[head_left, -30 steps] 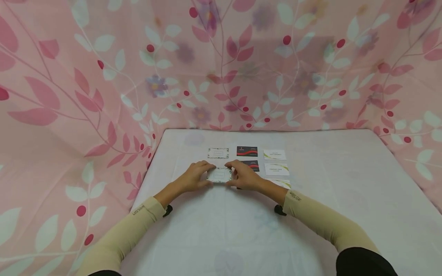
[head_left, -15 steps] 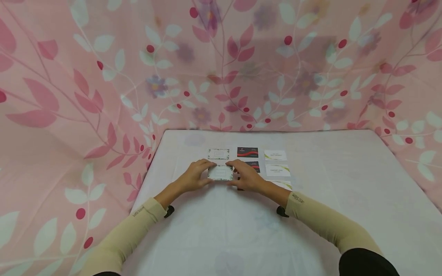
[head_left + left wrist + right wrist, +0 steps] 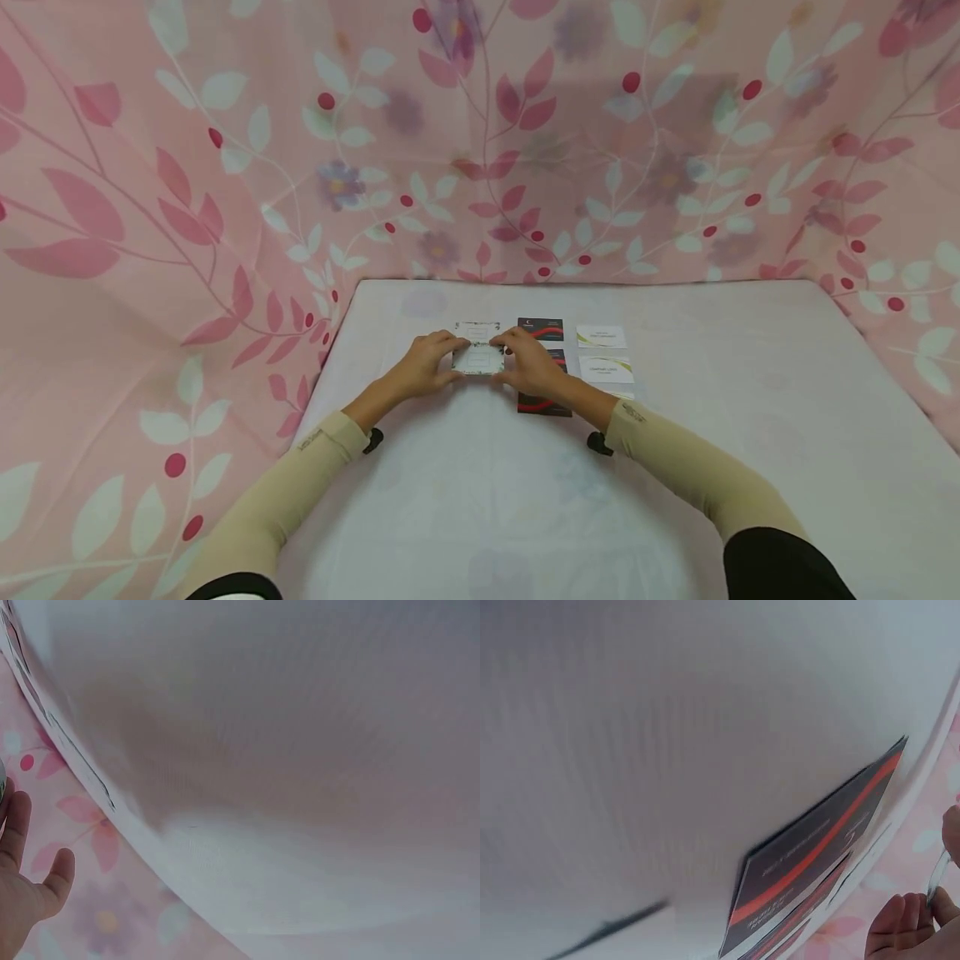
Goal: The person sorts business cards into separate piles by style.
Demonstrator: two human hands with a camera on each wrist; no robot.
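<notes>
Both hands hold one white card with a floral border (image 3: 477,359) by its side edges just above the white table (image 3: 720,433). My left hand (image 3: 425,364) pinches its left edge and my right hand (image 3: 527,364) pinches its right edge. A matching floral card (image 3: 477,329) lies just behind, partly hidden by the fingers. In the left wrist view my left hand (image 3: 22,889) shows at the lower left. In the right wrist view the right fingertips (image 3: 911,930) show at the lower right, pinching the card's thin edge (image 3: 937,876), beside a dark card with a red wave (image 3: 817,855).
Dark cards with red waves lie in a column (image 3: 540,327) (image 3: 543,405). White cards with green swooshes lie to the right (image 3: 601,336) (image 3: 606,368). A pink floral curtain (image 3: 480,142) walls the table at the back and sides.
Both hands have carried the floral card away from me, towards the matching card at the back. A dark card near the right wrist is now uncovered.
</notes>
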